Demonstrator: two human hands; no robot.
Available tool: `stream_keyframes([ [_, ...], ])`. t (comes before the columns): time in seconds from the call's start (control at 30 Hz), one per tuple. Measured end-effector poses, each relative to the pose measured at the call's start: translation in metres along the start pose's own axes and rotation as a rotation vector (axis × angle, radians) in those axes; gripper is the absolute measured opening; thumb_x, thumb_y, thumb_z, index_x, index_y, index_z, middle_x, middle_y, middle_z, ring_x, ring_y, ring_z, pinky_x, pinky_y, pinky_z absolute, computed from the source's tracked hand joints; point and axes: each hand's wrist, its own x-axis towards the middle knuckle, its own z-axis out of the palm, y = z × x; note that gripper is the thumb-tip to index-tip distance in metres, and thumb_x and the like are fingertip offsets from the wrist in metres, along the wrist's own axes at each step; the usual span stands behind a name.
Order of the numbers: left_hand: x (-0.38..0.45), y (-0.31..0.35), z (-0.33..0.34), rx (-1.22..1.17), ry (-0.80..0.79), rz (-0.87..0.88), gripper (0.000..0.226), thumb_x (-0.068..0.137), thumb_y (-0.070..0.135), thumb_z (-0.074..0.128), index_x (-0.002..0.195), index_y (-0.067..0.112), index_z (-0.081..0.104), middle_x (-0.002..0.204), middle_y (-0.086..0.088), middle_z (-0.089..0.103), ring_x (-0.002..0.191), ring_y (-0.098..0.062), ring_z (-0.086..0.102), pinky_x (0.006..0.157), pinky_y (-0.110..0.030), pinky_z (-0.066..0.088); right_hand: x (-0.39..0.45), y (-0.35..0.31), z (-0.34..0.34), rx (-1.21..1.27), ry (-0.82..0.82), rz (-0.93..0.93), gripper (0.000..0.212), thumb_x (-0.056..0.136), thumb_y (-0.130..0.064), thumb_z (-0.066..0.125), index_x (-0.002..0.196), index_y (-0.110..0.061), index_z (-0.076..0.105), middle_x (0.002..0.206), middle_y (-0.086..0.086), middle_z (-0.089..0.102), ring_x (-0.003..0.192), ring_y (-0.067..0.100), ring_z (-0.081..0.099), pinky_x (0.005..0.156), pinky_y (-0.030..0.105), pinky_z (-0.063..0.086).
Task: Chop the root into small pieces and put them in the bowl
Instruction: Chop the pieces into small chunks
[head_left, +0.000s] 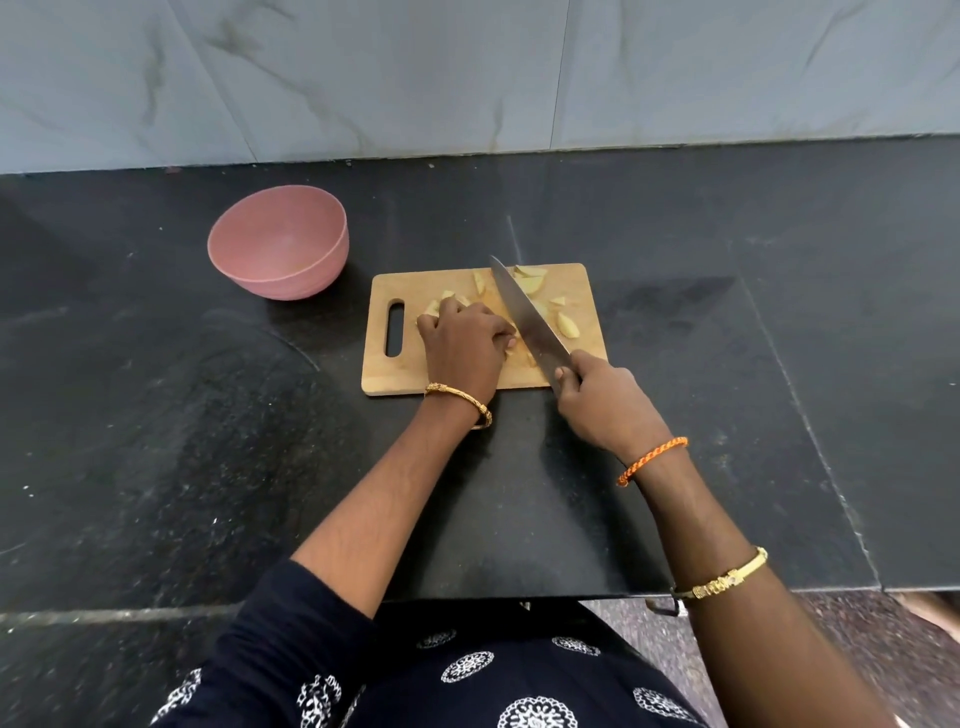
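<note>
A wooden cutting board lies on the black counter, with several pale yellow root pieces spread over its far and right side. My left hand rests on the board with its fingers curled over a piece of root, most of which it hides. My right hand grips the handle of a large knife, whose blade slants across the board just right of my left fingers. A pink bowl stands to the far left of the board, and nothing shows inside it.
The black stone counter stretches wide on both sides, backed by a grey marbled wall. Its front edge runs close to my body, with speckled floor below on the right.
</note>
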Motion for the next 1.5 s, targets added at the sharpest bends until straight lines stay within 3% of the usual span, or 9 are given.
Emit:
stream_keyframes([
  [0.13, -0.002, -0.001, 0.001, -0.006, 0.015, -0.002, 0.016, 0.088, 0.030, 0.059, 0.098, 0.028, 0.073, 0.107, 0.009, 0.068, 0.107, -0.019, 0.043, 0.079, -0.033, 0.018, 0.000, -0.006, 0.002, -0.120, 0.004, 0.021, 0.023, 0.099, -0.028, 0.037, 0.108, -0.011, 0.051, 0.095, 0.013, 0.059, 0.089, 0.031, 0.061, 0.083, 0.044, 0.053],
  [0.43, -0.005, 0.002, 0.000, -0.026, 0.033, -0.040, 0.016, 0.087, 0.029, 0.061, 0.097, 0.025, 0.073, 0.106, 0.008, 0.067, 0.105, -0.020, 0.041, 0.083, -0.034, 0.021, -0.012, -0.002, -0.006, -0.337, -0.066, 0.031, 0.020, 0.098, -0.022, 0.039, 0.115, -0.014, 0.046, 0.083, 0.007, 0.048, 0.083, 0.028, 0.056, 0.071, 0.037, 0.049],
  [0.53, -0.006, 0.000, 0.002, -0.046, 0.032, -0.043, 0.015, 0.086, 0.027, 0.062, 0.097, 0.024, 0.073, 0.112, 0.006, 0.061, 0.114, -0.020, 0.039, 0.087, -0.035, 0.021, -0.016, 0.006, -0.019, -0.298, -0.094, 0.026, 0.022, 0.099, -0.028, 0.036, 0.112, -0.015, 0.049, 0.099, 0.013, 0.057, 0.089, 0.030, 0.059, 0.079, 0.041, 0.052],
  [0.7, -0.005, -0.002, 0.001, -0.086, 0.019, -0.074, 0.023, 0.085, 0.026, 0.064, 0.107, 0.024, 0.068, 0.111, 0.006, 0.065, 0.113, -0.018, 0.040, 0.089, -0.035, 0.021, -0.017, 0.006, -0.021, -0.179, -0.003, -0.082, 0.023, 0.100, -0.024, 0.034, 0.105, -0.008, 0.050, 0.088, 0.013, 0.060, 0.074, 0.025, 0.060, 0.069, 0.036, 0.053],
  [0.8, -0.004, -0.003, 0.000, -0.178, 0.036, -0.123, 0.037, 0.081, 0.025, 0.068, 0.117, 0.025, 0.059, 0.105, 0.007, 0.066, 0.110, -0.018, 0.042, 0.090, -0.035, 0.023, -0.020, 0.006, -0.012, -0.136, 0.065, -0.120, 0.022, 0.100, -0.024, 0.036, 0.116, -0.010, 0.042, 0.086, 0.017, 0.059, 0.070, 0.030, 0.059, 0.063, 0.040, 0.051],
  [0.97, -0.003, -0.005, 0.002, -0.225, 0.050, -0.165, 0.045, 0.080, 0.027, 0.070, 0.121, 0.025, 0.053, 0.102, 0.007, 0.067, 0.113, -0.019, 0.043, 0.093, -0.037, 0.025, -0.026, 0.013, -0.002, -0.048, 0.113, -0.188, 0.042, 0.100, -0.024, 0.034, 0.142, -0.025, 0.033, 0.085, 0.019, 0.062, 0.068, 0.032, 0.062, 0.070, 0.040, 0.054],
  [1.33, 0.001, -0.005, 0.006, -0.204, 0.063, -0.195, 0.041, 0.083, 0.024, 0.066, 0.121, 0.025, 0.051, 0.100, 0.004, 0.070, 0.112, -0.018, 0.045, 0.092, -0.037, 0.025, -0.027, -0.001, -0.007, -0.200, -0.051, -0.163, 0.055, 0.101, -0.015, 0.030, 0.151, -0.026, 0.012, 0.082, 0.011, 0.049, 0.074, 0.026, 0.054, 0.079, 0.040, 0.051],
  [1.43, 0.002, -0.003, 0.008, -0.160, 0.080, -0.211, 0.039, 0.083, 0.025, 0.067, 0.119, 0.025, 0.051, 0.098, 0.004, 0.070, 0.109, -0.018, 0.047, 0.092, -0.038, 0.027, -0.023, -0.007, -0.014, -0.259, -0.110, -0.133, 0.059, 0.100, -0.013, 0.031, 0.152, -0.028, 0.006, 0.072, 0.003, 0.036, 0.067, 0.022, 0.049, 0.072, 0.035, 0.047],
  [1.5, 0.003, -0.002, 0.009, -0.134, 0.092, -0.220, 0.040, 0.082, 0.026, 0.068, 0.119, 0.025, 0.051, 0.099, 0.003, 0.069, 0.107, -0.019, 0.047, 0.092, -0.038, 0.028, -0.025, -0.005, -0.016, -0.277, -0.146, -0.120, 0.061, 0.100, -0.011, 0.033, 0.151, -0.028, 0.006, 0.075, 0.005, 0.041, 0.065, 0.019, 0.049, 0.068, 0.031, 0.047],
])
